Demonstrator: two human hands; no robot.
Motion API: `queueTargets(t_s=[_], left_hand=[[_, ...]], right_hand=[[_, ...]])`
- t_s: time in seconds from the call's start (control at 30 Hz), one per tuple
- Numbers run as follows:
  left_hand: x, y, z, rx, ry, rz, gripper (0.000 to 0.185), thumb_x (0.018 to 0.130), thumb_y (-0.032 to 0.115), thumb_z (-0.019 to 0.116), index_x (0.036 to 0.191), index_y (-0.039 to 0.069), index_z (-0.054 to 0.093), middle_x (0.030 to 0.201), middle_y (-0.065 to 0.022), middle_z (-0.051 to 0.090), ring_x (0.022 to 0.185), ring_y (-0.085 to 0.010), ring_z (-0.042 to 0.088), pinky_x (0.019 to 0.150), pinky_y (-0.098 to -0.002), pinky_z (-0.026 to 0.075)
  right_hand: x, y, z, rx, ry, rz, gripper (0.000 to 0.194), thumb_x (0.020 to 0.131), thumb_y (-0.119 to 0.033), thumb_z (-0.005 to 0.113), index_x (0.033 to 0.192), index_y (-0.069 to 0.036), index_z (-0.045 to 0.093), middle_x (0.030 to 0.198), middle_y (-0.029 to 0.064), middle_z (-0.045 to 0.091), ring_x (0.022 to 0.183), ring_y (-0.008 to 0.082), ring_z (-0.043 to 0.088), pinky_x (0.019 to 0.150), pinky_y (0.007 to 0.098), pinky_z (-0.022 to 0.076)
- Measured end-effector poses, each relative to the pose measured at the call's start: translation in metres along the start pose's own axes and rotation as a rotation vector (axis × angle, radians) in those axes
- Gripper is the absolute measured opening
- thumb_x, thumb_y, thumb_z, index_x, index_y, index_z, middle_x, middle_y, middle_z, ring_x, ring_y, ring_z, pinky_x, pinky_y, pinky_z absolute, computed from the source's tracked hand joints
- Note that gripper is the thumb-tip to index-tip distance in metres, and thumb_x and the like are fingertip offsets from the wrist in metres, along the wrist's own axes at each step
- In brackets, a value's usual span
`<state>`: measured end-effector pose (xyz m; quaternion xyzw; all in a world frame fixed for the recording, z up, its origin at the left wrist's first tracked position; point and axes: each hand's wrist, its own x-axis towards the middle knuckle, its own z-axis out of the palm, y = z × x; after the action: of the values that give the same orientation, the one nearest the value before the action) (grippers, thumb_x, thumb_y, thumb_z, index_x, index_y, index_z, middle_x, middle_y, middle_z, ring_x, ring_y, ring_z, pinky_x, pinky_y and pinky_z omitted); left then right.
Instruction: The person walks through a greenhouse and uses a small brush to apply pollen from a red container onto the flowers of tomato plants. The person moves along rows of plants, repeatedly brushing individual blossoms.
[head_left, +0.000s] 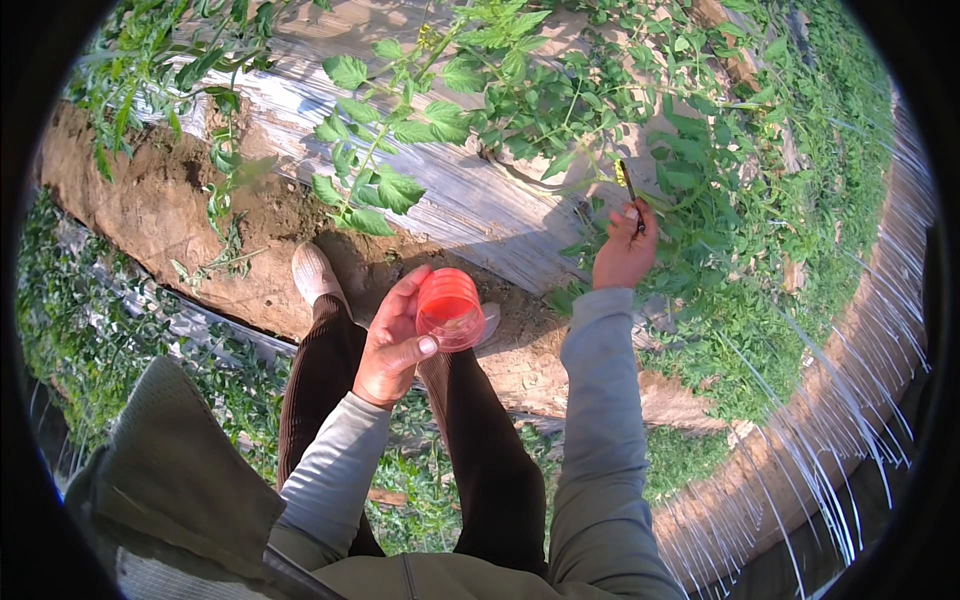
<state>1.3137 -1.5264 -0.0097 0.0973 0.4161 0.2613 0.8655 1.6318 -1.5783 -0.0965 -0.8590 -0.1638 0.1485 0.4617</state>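
My left hand (394, 334) holds a translucent red plastic cup (450, 309) by its side, in front of my legs. Its open end is tilted, and some pale matter shows inside. To the right and further out, my right hand (626, 244) pinches a thin dark stick-like tool (630, 191), perhaps a brush. The tip of this tool is beside or against a yellow flower cluster (620, 172) on a tomato plant. Another leafy tomato shoot (382, 165) stretches across the plastic film, left of my right hand.
Silvery plastic mulch film (480, 217) covers the bed before me. My feet are on a bare soil path (247, 217). Dense tomato foliage (720, 225) lies to the right, with many pale strings (832, 465) beyond it. More plants (112, 315) grow at the left and behind me.
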Motion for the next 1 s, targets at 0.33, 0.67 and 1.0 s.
queueTargets(t_s=[0.33, 0.67, 1.0], left_hand=[[0.001, 0.002, 0.003, -0.027, -0.002, 0.005, 0.096, 0.072, 0.021, 0.078, 0.152, -0.003, 0.031, 0.147, -0.0184, 0.048, 0.138, -0.03, 0.046, 0.119, -0.0434, 0.03], [0.0, 0.002, 0.003, -0.017, 0.005, -0.004, 0.094, 0.072, 0.02, 0.078, 0.152, -0.002, 0.033, 0.147, -0.0178, 0.048, 0.137, -0.0295, 0.047, 0.118, -0.043, 0.032], [0.006, -0.012, 0.0, 0.075, 0.025, -0.029, 0.085, 0.075, 0.007, 0.074, 0.151, -0.002, 0.035, 0.146, -0.016, 0.05, 0.137, -0.0277, 0.047, 0.117, -0.0418, 0.033]], right_hand=[[-0.005, -0.005, 0.003, -0.019, -0.003, -0.037, 0.031, 0.106, -0.019, 0.053, 0.128, 0.001, 0.058, 0.114, 0.0097, 0.061, 0.095, 0.0185, 0.065, 0.084, 0.0314, 0.0531], [-0.053, -0.056, -0.02, 0.042, -0.022, 0.073, 0.037, 0.106, -0.024, 0.053, 0.134, 0.0, 0.054, 0.122, 0.0115, 0.063, 0.101, 0.0185, 0.065, 0.087, 0.0315, 0.0526], [-0.111, -0.118, -0.063, 0.495, -0.003, 0.158, 0.029, 0.105, -0.026, 0.052, 0.117, -0.001, 0.059, 0.106, 0.014, 0.068, 0.085, 0.0182, 0.066, 0.069, 0.0295, 0.0521]])
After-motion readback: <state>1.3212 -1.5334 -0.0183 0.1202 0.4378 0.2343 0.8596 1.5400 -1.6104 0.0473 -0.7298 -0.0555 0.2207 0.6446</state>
